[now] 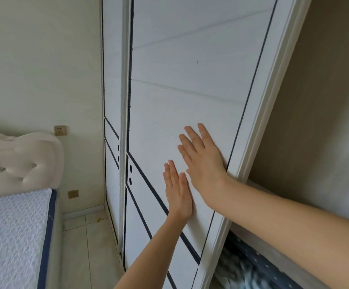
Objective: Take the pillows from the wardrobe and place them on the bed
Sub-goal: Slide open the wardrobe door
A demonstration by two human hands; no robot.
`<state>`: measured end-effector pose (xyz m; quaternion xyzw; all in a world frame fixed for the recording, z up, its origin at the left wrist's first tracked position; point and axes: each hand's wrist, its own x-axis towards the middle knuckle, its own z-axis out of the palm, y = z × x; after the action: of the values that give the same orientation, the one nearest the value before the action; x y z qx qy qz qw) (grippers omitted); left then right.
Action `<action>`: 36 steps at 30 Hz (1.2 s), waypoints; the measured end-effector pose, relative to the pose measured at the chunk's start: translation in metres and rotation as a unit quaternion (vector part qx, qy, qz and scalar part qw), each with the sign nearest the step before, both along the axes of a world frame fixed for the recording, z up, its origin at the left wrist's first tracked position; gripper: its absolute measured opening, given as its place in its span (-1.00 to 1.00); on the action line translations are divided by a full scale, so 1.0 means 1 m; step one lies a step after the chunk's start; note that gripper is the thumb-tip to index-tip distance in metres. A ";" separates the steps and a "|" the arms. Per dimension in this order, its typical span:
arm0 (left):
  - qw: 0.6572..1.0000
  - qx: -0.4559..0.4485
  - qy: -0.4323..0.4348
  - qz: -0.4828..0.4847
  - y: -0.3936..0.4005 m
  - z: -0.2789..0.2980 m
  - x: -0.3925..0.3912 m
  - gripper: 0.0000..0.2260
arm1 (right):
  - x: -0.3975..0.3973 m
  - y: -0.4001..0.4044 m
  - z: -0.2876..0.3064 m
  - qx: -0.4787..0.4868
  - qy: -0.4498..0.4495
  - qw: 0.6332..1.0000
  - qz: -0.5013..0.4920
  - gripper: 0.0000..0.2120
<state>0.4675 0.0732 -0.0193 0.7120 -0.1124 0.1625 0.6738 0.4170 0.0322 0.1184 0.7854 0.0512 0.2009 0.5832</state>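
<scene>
A white sliding wardrobe door (169,90) with thin dark trim lines fills the middle of the view. My left hand (177,191) lies flat on its panel, fingers pointing up. My right hand (202,158) presses flat just above and to the right, its heel near the door's right edge. Right of that edge the wardrobe (315,122) stands open, showing a beige inner wall. Low inside it lies dark blue dotted fabric with pale bedding (246,270); whether it is a pillow I cannot tell. The bed (10,236) with a bare quilted mattress sits at lower left.
A second white wardrobe door (112,101) stands behind the first, further left. A tufted cream headboard (21,163) rises at the bed's head. Two wall sockets (60,130) sit on the back wall. A narrow strip of tiled floor (88,243) runs between bed and wardrobe.
</scene>
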 end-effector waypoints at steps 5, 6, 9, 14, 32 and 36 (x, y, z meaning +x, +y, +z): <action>1.000 0.003 -0.018 0.003 0.015 0.000 0.037 -0.45 | 0.033 0.015 0.001 -0.007 0.003 1.000 -0.003 -0.32; 1.000 0.003 -0.020 0.003 0.018 0.000 0.045 -0.43 | 0.039 0.018 0.001 -0.006 0.002 1.000 -0.002 -0.33; 1.000 -0.002 -0.011 -0.004 0.027 0.000 0.066 -0.42 | 0.059 0.027 0.002 -0.005 0.001 1.000 -0.002 -0.35; 1.000 -0.003 0.001 -0.010 0.040 -0.002 0.094 -0.48 | 0.086 0.037 -0.001 -0.001 -0.007 1.000 -0.002 -0.34; 1.000 0.018 -0.018 -0.011 0.060 -0.005 0.099 -0.53 | 0.087 0.050 0.000 0.125 0.011 0.991 0.037 -0.39; 0.995 0.035 -0.091 -0.004 0.079 -0.003 0.088 -0.46 | 0.054 0.055 0.001 0.242 0.027 0.960 0.135 -0.43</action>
<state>0.5557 0.1519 -0.0219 0.7166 -0.1817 0.2204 0.6363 0.4709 0.0875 0.1198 0.8941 0.1224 0.2626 0.3415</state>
